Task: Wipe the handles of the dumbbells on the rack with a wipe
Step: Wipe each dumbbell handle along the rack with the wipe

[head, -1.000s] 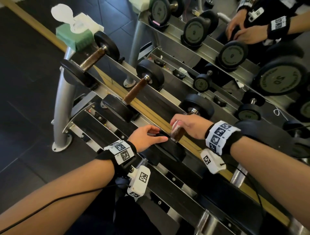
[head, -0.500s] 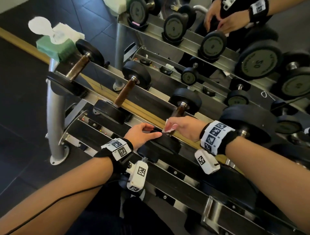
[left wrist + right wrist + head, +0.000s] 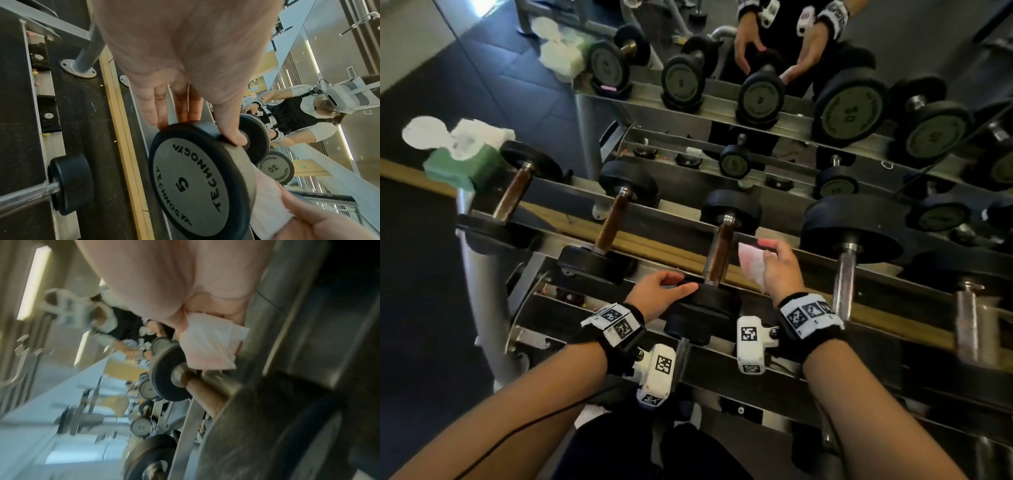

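The right hand (image 3: 777, 270) pinches the wipe (image 3: 751, 263) just beside the third dumbbell's handle (image 3: 719, 253); the left hand (image 3: 661, 294) rests relaxed on its near weight (image 3: 709, 301). Next, probably the neighbouring handle (image 3: 844, 277).

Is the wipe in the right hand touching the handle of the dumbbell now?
Apart. In the head view the wipe, pinched in the right hand, sits right of the handle with dark rack visible between.

A mirror (image 3: 859, 41) (reflecting the gym) stands behind, above dark floor tiles (image 3: 421, 274) and a wooden strip (image 3: 400, 171).
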Action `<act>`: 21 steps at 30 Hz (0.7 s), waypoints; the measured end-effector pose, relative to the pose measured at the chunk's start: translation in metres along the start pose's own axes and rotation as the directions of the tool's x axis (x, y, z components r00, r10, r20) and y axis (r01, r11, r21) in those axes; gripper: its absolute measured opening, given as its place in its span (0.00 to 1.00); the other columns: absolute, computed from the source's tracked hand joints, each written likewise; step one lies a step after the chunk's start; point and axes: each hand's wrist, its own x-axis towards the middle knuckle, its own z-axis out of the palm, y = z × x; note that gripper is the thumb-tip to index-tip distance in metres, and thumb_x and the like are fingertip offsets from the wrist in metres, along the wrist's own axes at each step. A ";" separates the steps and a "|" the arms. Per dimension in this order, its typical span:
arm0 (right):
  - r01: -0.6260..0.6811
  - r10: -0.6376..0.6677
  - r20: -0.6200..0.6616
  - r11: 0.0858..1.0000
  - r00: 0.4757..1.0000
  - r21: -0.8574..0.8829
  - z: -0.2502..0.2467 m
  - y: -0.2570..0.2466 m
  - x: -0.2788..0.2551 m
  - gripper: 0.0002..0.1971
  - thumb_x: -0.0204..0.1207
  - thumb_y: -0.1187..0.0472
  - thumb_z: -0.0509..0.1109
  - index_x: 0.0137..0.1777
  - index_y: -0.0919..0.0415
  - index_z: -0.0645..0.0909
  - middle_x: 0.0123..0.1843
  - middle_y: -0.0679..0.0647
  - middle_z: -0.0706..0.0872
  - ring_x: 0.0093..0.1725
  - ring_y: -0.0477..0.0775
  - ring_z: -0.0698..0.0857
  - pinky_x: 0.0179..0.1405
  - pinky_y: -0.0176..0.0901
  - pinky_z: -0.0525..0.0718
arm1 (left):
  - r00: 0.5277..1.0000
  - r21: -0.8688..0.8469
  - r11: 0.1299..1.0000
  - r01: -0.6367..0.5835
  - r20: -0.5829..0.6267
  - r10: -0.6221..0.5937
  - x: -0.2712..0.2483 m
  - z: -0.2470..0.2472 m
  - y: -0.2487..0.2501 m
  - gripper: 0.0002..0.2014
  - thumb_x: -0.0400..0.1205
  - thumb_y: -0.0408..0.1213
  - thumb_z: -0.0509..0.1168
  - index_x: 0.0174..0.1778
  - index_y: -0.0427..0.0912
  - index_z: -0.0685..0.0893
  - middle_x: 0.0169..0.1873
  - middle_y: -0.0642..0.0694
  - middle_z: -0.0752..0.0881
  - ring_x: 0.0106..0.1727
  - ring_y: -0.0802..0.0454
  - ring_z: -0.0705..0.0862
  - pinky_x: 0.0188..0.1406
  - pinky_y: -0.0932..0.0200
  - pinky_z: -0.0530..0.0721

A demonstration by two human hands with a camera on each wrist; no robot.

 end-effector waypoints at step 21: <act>-0.337 0.278 0.190 0.779 0.941 0.528 0.050 0.024 0.031 0.10 0.79 0.63 0.73 0.59 0.53 0.82 0.59 0.61 0.88 0.56 0.60 0.88 0.54 0.55 0.88 | 0.999 -0.042 0.999 0.006 0.052 -0.004 0.002 -0.003 -0.003 0.20 0.77 0.47 0.75 0.65 0.50 0.84 0.59 0.53 0.87 0.59 0.55 0.87 0.67 0.49 0.84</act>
